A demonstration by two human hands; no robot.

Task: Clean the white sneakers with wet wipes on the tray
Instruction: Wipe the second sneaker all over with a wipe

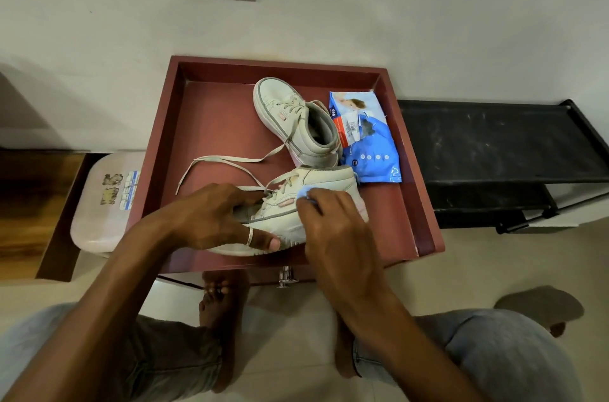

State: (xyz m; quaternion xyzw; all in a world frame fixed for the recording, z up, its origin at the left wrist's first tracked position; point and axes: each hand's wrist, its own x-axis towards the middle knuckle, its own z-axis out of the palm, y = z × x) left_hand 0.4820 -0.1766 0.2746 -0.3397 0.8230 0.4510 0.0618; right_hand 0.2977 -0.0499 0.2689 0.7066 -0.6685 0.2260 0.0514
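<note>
At the tray's (425, 203) front edge, our left hand (217, 217) grips the near sneaker (329, 184) at its toe, fingers (244, 195) clamped round it. Our right hand (333, 227) pinches a wet wipe (304, 194) against its side. Hard scrubbing could tip the shoe over the tray's front, or snag the loose lace (224, 160).

Tray (214, 124): dark red, square, raised rim, holding one pair of white sneakers and one blue pack of wet wipes (369, 144), which lay flat by the right wall, just beside the far sneaker's heel. Far sneaker (290, 111): upright on its sole, toe toward the far wall, grey lining and small pink tab, laces undone and trailing left across the tray floor. Near sneaker (316, 184): tipped on its side, sole toward the front rim, heel to the right, gripped at the toe end by the left hand (214, 217); a pale blue wipe (304, 195) was pinched against its side panel by the right hand (333, 223).
</note>
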